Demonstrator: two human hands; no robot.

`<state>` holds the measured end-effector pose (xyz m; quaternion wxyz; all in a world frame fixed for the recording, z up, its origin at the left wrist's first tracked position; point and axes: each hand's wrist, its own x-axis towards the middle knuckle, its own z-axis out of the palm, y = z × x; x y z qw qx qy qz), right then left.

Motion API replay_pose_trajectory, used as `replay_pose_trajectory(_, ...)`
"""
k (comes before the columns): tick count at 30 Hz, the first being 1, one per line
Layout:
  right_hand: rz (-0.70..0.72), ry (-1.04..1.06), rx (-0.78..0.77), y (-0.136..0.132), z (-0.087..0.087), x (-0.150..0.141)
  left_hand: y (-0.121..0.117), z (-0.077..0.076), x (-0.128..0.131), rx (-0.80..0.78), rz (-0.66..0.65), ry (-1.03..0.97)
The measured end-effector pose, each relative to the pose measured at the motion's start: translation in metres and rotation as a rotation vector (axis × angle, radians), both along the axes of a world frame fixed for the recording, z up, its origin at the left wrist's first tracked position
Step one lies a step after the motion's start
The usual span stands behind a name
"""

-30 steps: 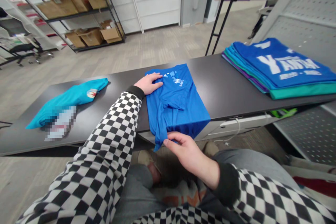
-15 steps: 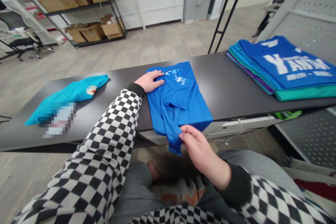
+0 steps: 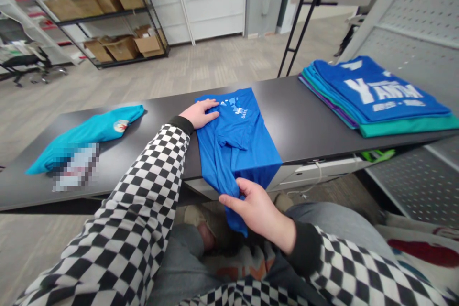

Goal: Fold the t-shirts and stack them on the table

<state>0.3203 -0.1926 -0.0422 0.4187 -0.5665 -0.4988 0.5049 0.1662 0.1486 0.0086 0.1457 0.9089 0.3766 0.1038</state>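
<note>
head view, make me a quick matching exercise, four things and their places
1. left hand
2. right hand
3. teal cloth
4. cloth stack

A. gripping the blue shirt's hanging end
B. on the table, right of the blue shirt
C. on the blue shirt, beside its print
D. on the table, left of the blue shirt

Pairs: 1-C, 2-A, 3-D, 4-B

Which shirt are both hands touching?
The middle blue shirt, draped over the near edge of the table; the turquoise shirt at left and the folded stack at right are untouched.
</note>
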Motion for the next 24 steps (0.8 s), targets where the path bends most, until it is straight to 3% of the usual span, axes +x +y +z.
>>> replay_pose_trajectory(4,0.111,0.225,-0.048,-0.003,0.001,-0.005,0.001,0.0,-0.001,0.0,-0.006,-0.001)
replay_pose_trajectory(9,-0.124,0.663,-0.226,-0.005,-0.016,-0.019,0.003,-0.001,-0.001,-0.002,-0.017,-0.008)
replay_pose_trajectory(12,-0.159,0.489,-0.207,-0.006,-0.023,-0.019,0.002,-0.001,-0.001,0.018,-0.02,-0.022)
replay_pose_trajectory(17,0.037,-0.059,0.092,-0.005,-0.006,-0.005,-0.006,0.006,0.001,0.061,-0.018,-0.007)
replay_pose_trajectory(19,0.042,-0.079,0.141,-0.002,0.0,-0.001,-0.011,0.01,0.004,0.05,-0.03,0.024)
replay_pose_trajectory(24,0.007,0.012,0.069,0.005,-0.007,0.0,-0.026,0.019,0.017,0.055,-0.009,0.084)
